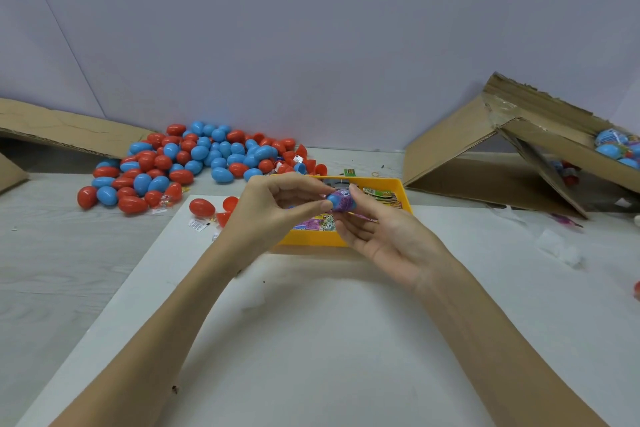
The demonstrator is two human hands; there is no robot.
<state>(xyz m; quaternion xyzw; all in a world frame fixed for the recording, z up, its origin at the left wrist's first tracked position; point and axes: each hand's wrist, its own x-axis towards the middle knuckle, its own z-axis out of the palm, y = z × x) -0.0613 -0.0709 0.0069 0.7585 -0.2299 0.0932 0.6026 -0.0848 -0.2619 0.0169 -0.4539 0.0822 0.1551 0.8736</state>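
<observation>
L hand, R hand pinch blue egg, over yellow tray edge

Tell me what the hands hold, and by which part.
A blue egg in a purple wrapper: the left hand pinches its left end, the right hand grips its wrapped right end.

A toy-packing workbench: left beyond my fingers, heaped red and blue plastic eggs; to their right, an opened cardboard box.
</observation>
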